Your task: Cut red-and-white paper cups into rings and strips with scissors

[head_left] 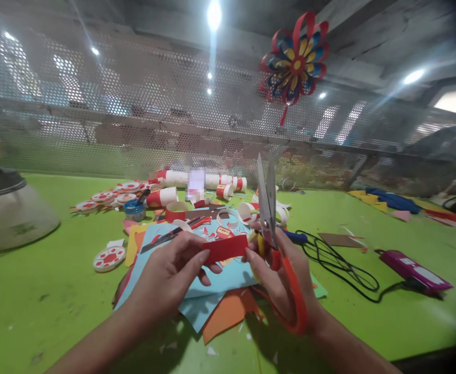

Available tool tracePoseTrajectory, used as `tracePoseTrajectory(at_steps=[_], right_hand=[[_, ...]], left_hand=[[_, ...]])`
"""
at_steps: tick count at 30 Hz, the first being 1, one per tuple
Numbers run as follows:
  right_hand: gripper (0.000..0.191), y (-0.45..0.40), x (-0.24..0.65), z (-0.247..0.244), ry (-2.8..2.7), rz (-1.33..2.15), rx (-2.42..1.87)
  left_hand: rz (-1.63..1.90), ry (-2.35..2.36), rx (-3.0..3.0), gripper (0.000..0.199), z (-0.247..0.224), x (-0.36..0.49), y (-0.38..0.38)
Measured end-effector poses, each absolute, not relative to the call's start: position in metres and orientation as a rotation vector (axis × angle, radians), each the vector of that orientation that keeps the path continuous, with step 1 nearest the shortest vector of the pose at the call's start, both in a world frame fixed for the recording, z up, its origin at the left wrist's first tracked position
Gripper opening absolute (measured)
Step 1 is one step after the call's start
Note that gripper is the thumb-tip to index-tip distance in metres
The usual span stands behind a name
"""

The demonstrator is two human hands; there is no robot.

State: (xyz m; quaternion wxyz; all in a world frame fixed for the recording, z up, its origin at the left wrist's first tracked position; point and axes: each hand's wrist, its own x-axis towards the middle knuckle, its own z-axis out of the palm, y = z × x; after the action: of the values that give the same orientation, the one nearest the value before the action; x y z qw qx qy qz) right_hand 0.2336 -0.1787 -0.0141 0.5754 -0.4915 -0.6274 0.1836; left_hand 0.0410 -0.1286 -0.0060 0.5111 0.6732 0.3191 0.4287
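Observation:
A short red paper strip (226, 249) is stretched level between my two hands. My left hand (177, 265) pinches its left end between thumb and fingers. With its fingertips my right hand (286, 280) touches the strip's right end, while the same hand grips a pair of scissors (267, 208) with orange handles. The blades point up and stand slightly apart, away from the strip. Something yellow shows behind the right fingers; I cannot tell what it is. Below the hands lie light blue paper sheets (228, 283) and an orange paper piece (230, 314).
Red and white paper tubes (165, 197) and a blue-lidded jar (134, 210) stand behind. A patterned disc (109, 258) lies left, near a big translucent jug (13, 218). A purple power strip (415, 270) with black cable lies right. Perforated mesh (142, 93) borders the green table (56, 311).

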Motion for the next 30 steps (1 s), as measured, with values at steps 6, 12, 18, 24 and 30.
tracePoseTrajectory(at_steps=[6,12,18,24,30], right_hand=[[0.034,-0.179,0.233,-0.022,-1.413,0.491,-1.057],[0.041,-0.181,0.230,-0.019,-1.284,0.629,-0.975],[0.050,-0.185,0.227,-0.010,-1.163,0.727,-0.823],[0.050,-0.190,0.224,-0.008,-1.181,0.636,-0.844],[0.042,-0.195,0.223,-0.010,-1.255,0.513,-0.816]], left_hand=[[1.361,0.669,1.950,0.018,-0.018,0.036,-0.127],[1.485,0.502,2.292,0.032,-0.020,0.030,-0.125],[1.509,0.486,2.501,0.043,-0.018,0.029,-0.132],[1.473,0.351,2.625,0.062,-0.027,0.018,-0.140],[1.453,0.328,2.623,0.067,-0.025,0.018,-0.145]])
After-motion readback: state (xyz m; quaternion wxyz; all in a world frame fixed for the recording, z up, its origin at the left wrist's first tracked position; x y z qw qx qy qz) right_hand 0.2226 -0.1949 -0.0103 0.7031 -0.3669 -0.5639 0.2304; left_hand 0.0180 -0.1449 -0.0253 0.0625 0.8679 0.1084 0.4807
